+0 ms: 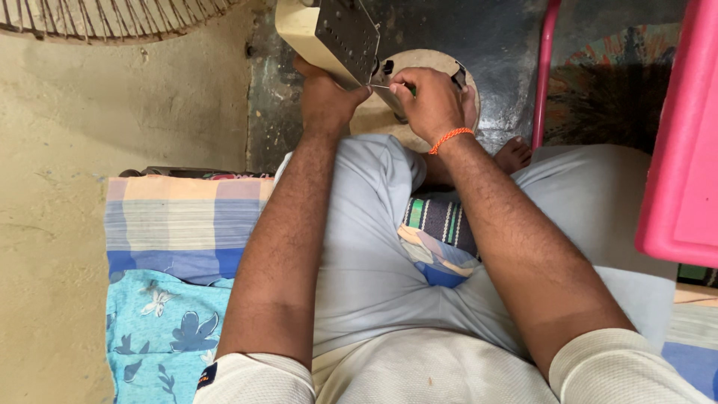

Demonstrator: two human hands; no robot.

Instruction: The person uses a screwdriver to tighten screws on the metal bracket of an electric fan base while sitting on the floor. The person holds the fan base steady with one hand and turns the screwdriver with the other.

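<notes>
A: Entry, hands. What do you log?

B: Both hands are up at a cream-coloured machine body [310,30] with a dark perforated metal plate [345,28] on its face. The left hand [323,93] is wrapped around the lower end of that body, clenched on it from beneath. The right hand [430,101] is pinched shut on a small green-tipped tool [407,90], with a thin wire or needle [381,86] running from the fingertips toward the plate.

A: Where does the machine sit?

B: Held above a round pale wooden disc [419,60] lying on the dark floor [479,37], beyond the knees. I cannot tell whether it touches the disc.

A: Anything on the wrist?

B: An orange thread band [450,138] on the right wrist.

A: Surroundings?

B: The person sits cross-legged in pale grey trousers [366,254], one bare foot [513,155] showing. A checked cloth [179,224] and a blue floral cloth [161,329] lie at the left. A pink plastic chair [684,150] stands at the right, a fan guard [112,19] at upper left.
</notes>
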